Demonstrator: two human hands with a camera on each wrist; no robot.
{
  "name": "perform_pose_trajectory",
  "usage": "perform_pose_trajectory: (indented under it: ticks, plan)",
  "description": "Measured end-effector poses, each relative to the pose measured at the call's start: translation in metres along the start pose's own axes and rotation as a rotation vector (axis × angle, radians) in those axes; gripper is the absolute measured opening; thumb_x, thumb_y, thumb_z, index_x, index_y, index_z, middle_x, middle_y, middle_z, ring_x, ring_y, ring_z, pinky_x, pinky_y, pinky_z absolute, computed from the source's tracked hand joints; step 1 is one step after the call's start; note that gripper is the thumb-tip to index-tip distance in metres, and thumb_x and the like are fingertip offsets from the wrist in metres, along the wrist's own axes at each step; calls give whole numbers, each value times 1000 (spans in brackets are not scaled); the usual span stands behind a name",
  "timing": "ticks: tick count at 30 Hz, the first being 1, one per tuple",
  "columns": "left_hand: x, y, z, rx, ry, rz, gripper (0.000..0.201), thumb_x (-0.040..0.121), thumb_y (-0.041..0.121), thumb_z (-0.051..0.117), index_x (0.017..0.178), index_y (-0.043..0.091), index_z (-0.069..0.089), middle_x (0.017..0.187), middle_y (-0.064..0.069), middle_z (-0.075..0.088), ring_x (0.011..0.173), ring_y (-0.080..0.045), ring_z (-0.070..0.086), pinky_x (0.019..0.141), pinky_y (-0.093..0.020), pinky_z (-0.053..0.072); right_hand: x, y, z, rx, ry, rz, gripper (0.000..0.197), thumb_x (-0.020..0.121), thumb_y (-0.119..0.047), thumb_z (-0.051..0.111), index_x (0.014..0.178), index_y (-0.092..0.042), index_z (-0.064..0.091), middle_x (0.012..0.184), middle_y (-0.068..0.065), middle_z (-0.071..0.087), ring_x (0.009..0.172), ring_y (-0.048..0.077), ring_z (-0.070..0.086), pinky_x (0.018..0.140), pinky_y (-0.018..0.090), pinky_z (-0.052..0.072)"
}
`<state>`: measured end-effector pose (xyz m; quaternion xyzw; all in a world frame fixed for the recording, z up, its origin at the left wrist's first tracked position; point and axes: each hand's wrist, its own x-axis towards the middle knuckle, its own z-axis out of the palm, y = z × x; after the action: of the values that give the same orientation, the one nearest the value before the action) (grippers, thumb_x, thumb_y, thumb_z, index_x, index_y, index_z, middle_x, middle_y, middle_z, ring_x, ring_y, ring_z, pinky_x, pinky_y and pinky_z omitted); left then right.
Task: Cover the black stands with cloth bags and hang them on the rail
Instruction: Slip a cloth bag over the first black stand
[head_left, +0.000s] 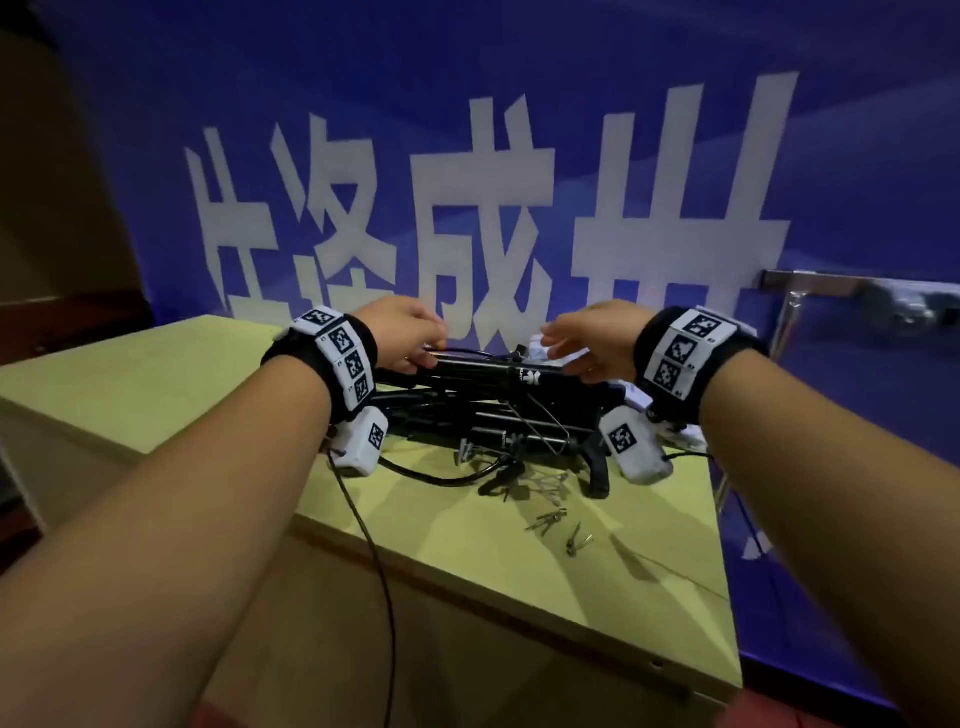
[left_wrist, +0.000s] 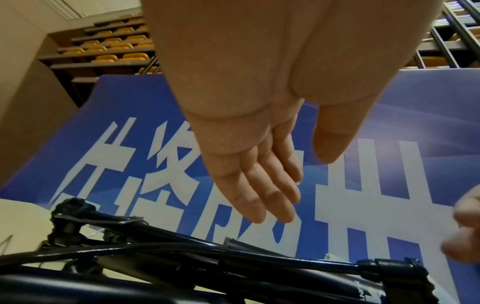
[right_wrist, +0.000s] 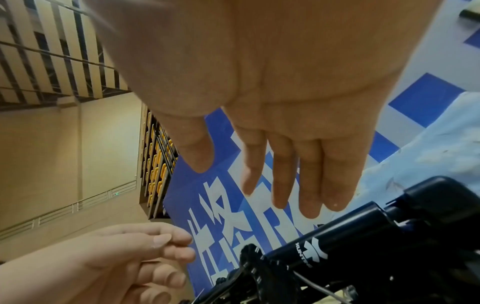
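Black stands (head_left: 498, 410), tubular metal, lie heaped on the yellow-green surface (head_left: 156, 374); left hand (head_left: 402, 338) and right hand (head_left: 592, 343) hover above, fingers relaxed, each grip empty.

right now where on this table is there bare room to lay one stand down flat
Bare top shows on the table left of the black stands, out to its left edge, and along the near edge in front of the small metal clips. It is crowded mid-table, where both hands reach over the pile, and at the right, where white cloth bags lie behind the stands.
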<state>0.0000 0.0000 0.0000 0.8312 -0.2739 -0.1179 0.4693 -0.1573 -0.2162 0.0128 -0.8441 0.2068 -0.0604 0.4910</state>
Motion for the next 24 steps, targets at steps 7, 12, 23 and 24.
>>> perform_pose_trajectory:
  ticks: [7, 12, 23, 24]
  plan:
    - [-1, -25, -2, 170, 177, -24, 14, 99, 22, 62, 111, 19, 68, 109, -6, 71, 100, -25, 73, 94, -44, 61, -4, 8, 7, -26, 58, 1, 42, 102, -33, 70, 138, -13, 63, 132, 3, 69, 115, 24, 69, 105, 46, 57]
    - [23, -59, -8, 186, 267, -145, 35, 91, 12, 61, 125, 20, 62, 117, -13, 68, 106, -33, 69, 96, -47, 59, 12, 5, 11, -217, 131, -55, 22, 105, -24, 64, 124, -18, 74, 122, 1, 70, 111, 19, 66, 101, 37, 55]
    - [57, -81, 4, -59, 229, -220, 64, 96, 0, 53, 150, 34, 48, 110, -10, 63, 94, -27, 73, 89, -45, 63, 63, -1, 31, -725, 93, -17, 40, 109, -17, 51, 147, -17, 62, 154, 6, 56, 140, 28, 53, 106, 33, 44]
    - [60, -82, 5, -31, 215, -216, 65, 96, 1, 53, 151, 35, 47, 108, -10, 64, 91, -27, 73, 88, -45, 63, 69, 1, 32, -766, 74, -3, 40, 109, -16, 50, 147, -16, 62, 153, 6, 57, 139, 28, 54, 107, 34, 44]
